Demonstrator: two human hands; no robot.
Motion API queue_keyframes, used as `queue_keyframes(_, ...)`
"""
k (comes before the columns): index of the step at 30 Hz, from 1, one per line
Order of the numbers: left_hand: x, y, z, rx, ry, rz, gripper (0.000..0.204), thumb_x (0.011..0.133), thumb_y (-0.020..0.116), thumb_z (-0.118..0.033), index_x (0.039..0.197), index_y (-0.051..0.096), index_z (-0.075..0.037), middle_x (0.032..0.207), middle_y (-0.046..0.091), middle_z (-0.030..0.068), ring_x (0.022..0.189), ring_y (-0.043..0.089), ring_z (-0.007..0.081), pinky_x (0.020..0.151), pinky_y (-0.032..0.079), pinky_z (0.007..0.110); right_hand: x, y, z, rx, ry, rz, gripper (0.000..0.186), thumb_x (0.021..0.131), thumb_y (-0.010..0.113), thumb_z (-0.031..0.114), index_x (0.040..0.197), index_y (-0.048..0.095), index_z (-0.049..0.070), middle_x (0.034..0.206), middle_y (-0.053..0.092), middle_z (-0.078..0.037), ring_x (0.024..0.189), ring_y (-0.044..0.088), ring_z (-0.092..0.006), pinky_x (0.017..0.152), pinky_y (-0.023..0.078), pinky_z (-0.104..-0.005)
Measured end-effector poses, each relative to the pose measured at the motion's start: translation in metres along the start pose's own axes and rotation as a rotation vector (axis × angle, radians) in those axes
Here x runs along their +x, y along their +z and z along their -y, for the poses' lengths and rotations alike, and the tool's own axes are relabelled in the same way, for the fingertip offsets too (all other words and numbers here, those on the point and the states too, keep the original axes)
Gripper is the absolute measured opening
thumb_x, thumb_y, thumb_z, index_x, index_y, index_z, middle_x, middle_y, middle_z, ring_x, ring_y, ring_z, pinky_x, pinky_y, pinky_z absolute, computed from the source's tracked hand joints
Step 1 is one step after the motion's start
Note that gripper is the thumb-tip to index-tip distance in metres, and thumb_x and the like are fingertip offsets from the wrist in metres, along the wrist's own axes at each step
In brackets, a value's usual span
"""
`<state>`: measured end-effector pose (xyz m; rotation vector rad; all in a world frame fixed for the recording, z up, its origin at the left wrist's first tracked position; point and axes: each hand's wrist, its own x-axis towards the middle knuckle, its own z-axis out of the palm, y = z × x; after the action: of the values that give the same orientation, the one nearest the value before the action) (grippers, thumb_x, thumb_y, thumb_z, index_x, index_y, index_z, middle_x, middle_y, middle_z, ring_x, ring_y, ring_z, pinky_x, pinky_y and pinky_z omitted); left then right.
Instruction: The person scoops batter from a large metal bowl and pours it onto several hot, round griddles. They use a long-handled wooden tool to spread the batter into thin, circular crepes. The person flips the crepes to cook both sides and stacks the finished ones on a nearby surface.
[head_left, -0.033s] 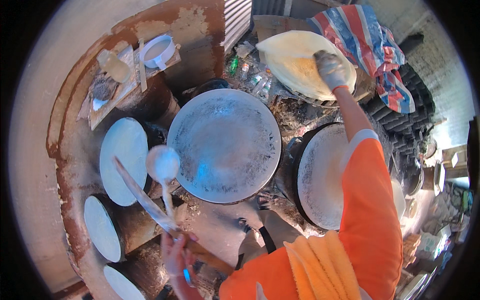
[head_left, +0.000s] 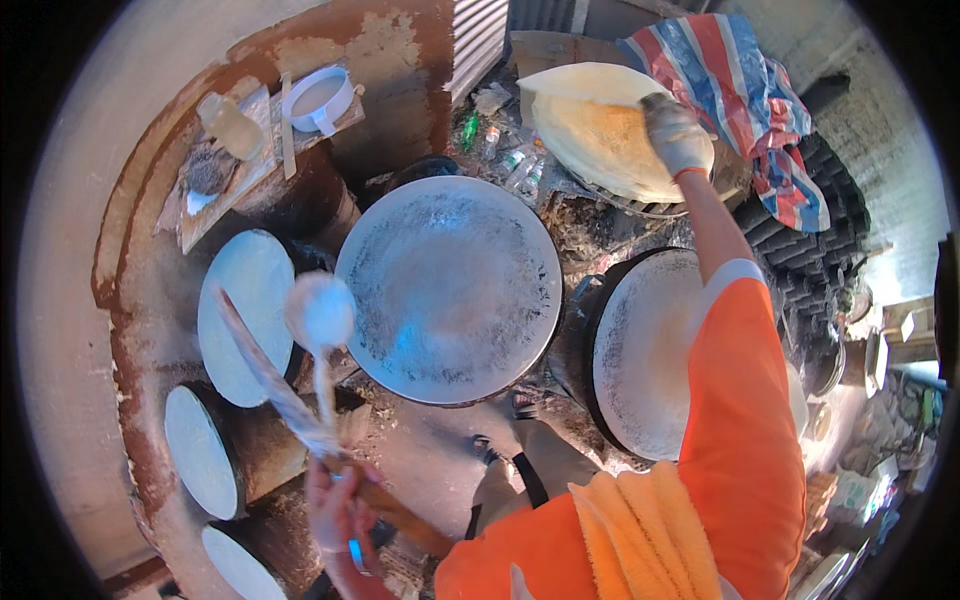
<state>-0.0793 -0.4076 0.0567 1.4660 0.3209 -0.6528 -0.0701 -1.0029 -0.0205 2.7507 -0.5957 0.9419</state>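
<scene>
Patchy brown wall (head_left: 385,110) bends around the upper left of the frame, near a white pan (head_left: 338,108) and a jar (head_left: 232,128). 3 pale-topped drums (head_left: 205,450) stand down the left side; 2 griddles (head_left: 450,290) fill the centre and right of centre. At lower left, your left hand (head_left: 340,510) grasps a stick (head_left: 262,365), a ladle's (head_left: 320,310) handle running to the same grip. At upper right, your gloved right hand (head_left: 680,135) is on the flatbread (head_left: 585,130); you cannot tell whether its fingers are clenched or released. Striped plastic (head_left: 720,65) lies just beyond.
</scene>
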Motion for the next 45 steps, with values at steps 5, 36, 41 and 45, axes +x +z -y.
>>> queue_keyframes(5,0.014,-0.032,0.021,-0.559,0.462,0.474,0.045,0.092,0.042,-0.012,0.129,0.022,0.003,0.083,0.053,0.0214,0.03,0.037,0.0068,0.026,0.034,0.019,-0.031,-0.004,-0.071,-0.352,-0.017,0.125,0.024,0.087,0.044,0.022,0.097,0.061,0.01,0.099,0.062,-0.009,0.089,0.059,-0.0255,0.079,0.046,-0.0377)
queue_keyframes(36,-0.353,-0.394,0.342,-0.857,0.42,-0.979,0.029,0.087,0.054,-0.015,0.109,0.037,-0.009,0.09,0.061,0.0101,0.041,0.036,0.0037,0.035,0.031,0.019,-0.537,-0.393,0.758,1.343,-1.35,1.448,0.065,0.079,0.06,0.025,0.135,0.031,0.011,0.098,0.06,-0.015,0.084,0.061,-0.0302,0.071,0.048,-0.0378)
queue_keyframes(41,-0.449,-0.427,0.395,-1.068,0.574,-1.28,0.024,0.089,0.049,-0.012,0.11,0.04,-0.007,0.094,0.06,0.0128,0.039,0.035,0.0034,0.034,0.027,0.018,-0.59,-0.317,0.859,1.162,-0.135,2.576,0.051,0.085,0.055,0.028,0.127,0.039,0.004,0.098,0.057,-0.01,0.082,0.057,-0.0182,0.071,0.048,-0.0284)
queue_keyframes(45,-0.499,-0.399,0.44,-1.083,0.469,-1.583,0.027,0.09,0.047,-0.011,0.116,0.04,-0.004,0.089,0.059,0.0104,0.037,0.032,0.0017,0.033,0.027,0.015,-0.599,-0.318,0.99,1.253,0.394,2.644,0.046,0.089,0.051,0.032,0.119,0.045,-0.001,0.102,0.055,-0.009,0.086,0.055,-0.0137,0.073,0.047,-0.0243)
